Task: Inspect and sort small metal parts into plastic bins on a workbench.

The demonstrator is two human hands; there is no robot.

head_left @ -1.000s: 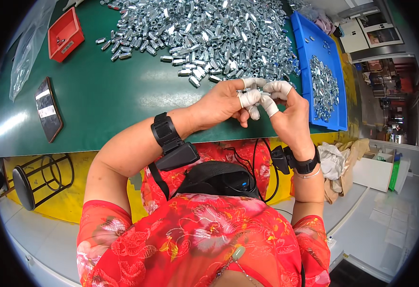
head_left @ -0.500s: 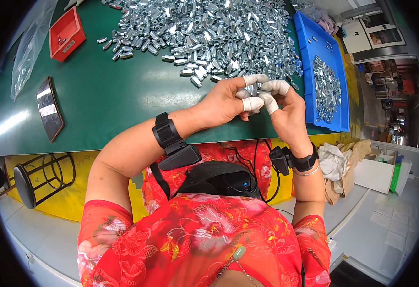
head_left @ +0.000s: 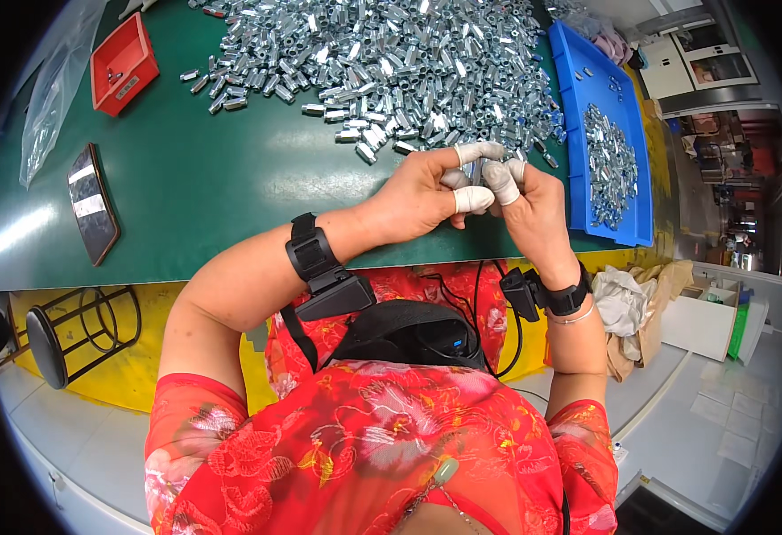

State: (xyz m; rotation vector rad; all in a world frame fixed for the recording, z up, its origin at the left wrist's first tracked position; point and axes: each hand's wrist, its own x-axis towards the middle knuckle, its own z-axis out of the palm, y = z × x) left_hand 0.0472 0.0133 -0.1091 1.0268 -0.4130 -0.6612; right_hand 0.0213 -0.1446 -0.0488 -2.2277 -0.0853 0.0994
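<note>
My left hand (head_left: 422, 198) and my right hand (head_left: 535, 212) meet at the near edge of a big pile of shiny hexagonal metal fittings (head_left: 417, 67). White covers wrap several fingertips of both. Between thumb and fingers, the left hand grips a metal fitting (head_left: 474, 171), mostly hidden; whether more than one is there I cannot make out. The right thumb and fingers are closed against the same spot, and what they pinch is covered by the fingertips.
To the right of the pile stands a blue tray (head_left: 576, 134) partly filled with fittings. A red bin (head_left: 136, 43) with a few small pieces sits at the far left. A phone (head_left: 93, 203) and a plastic bag (head_left: 50, 116) lie on the green table (head_left: 203, 187). A stool (head_left: 47, 348) stands below.
My right thumb has shifted up and left over the held fitting, and the right fingers have curled in behind it. The left hand has barely moved.
</note>
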